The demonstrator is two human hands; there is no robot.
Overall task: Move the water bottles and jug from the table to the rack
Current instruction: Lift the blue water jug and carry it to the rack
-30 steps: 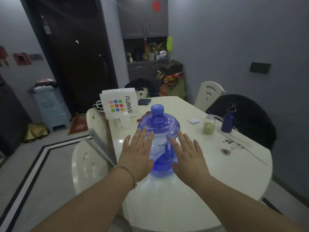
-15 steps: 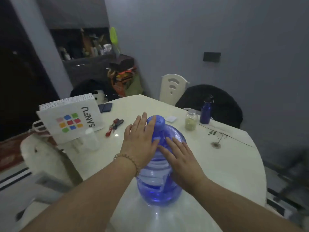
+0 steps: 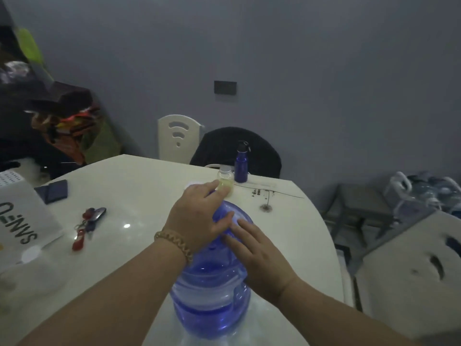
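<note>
A big translucent blue water jug [image 3: 212, 295] stands on the white table [image 3: 149, 196] right in front of me. My left hand [image 3: 199, 218] is closed over its neck and cap, which it hides. My right hand [image 3: 257, 253] lies flat on the jug's right shoulder, fingers spread. A dark blue bottle [image 3: 240, 166] with a black cap stands at the table's far edge. Beside it is a small clear jar [image 3: 225, 182] holding something yellowish. A grey rack [image 3: 359, 216] stands on the floor at the right, by the wall.
On the table's left are a white SANFU bag [image 3: 22, 216], keys with a red tag [image 3: 87, 226] and a dark wallet [image 3: 52, 191]. Chairs: one white [image 3: 178, 138], one under black cloth [image 3: 262, 151], another white [image 3: 411, 268] at the right. Clear jugs [image 3: 424, 193] sit far right.
My view has swung right and closer to the jug. My left hand slid up from the jug's side onto its cap. My right hand moved up to the shoulder.
</note>
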